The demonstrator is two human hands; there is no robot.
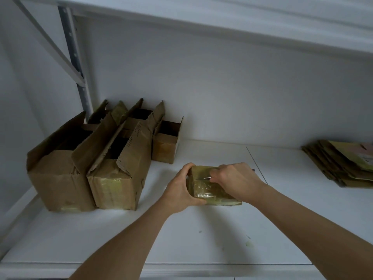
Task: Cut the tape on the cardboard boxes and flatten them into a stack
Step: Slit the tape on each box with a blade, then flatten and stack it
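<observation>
A small taped cardboard box point(203, 187) lies on the white shelf point(181, 239), wrapped in glossy yellowish tape. My left hand point(180, 190) grips its left end, thumb on top and fingers under the front corner. My right hand point(236, 180) rests over the box's right half and holds a thin metal blade point(206, 178) whose tip touches the tape on the top edge. The tool's handle is mostly hidden by the hand; a dark end point(252, 170) pokes out behind it.
Several open cardboard boxes point(101, 162) with raised flaps stand at the left against the wall. A stack of flattened cardboard point(343, 164) lies at the far right. An upper shelf point(222, 21) hangs overhead. A metal upright point(74, 57) rises at the left.
</observation>
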